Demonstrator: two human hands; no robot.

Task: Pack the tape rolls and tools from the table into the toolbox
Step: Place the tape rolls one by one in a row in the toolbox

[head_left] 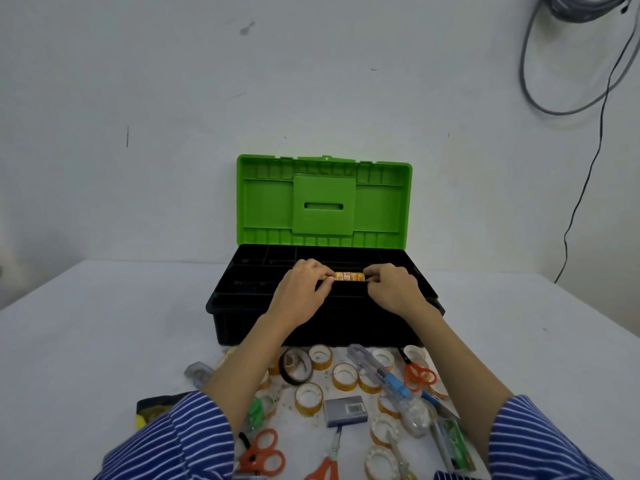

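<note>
The black toolbox [242,317] stands open on the table, its green lid [323,199] upright behind it. Over its tray my left hand [299,289] and my right hand [391,289] pinch the two ends of a small orange-yellow packet [348,276]. Between me and the box lie several clear tape rolls [308,398], a black tape roll [294,367], orange-handled scissors [417,374] and another pair [263,452], a screwdriver in clear packaging [384,379] and a grey box with a barcode [346,410].
The white table [104,341] meets a white wall behind the toolbox. Cables [588,168] hang down the wall at the right. A black-and-yellow object [152,410] lies by my left sleeve, a grey item [197,372] near it.
</note>
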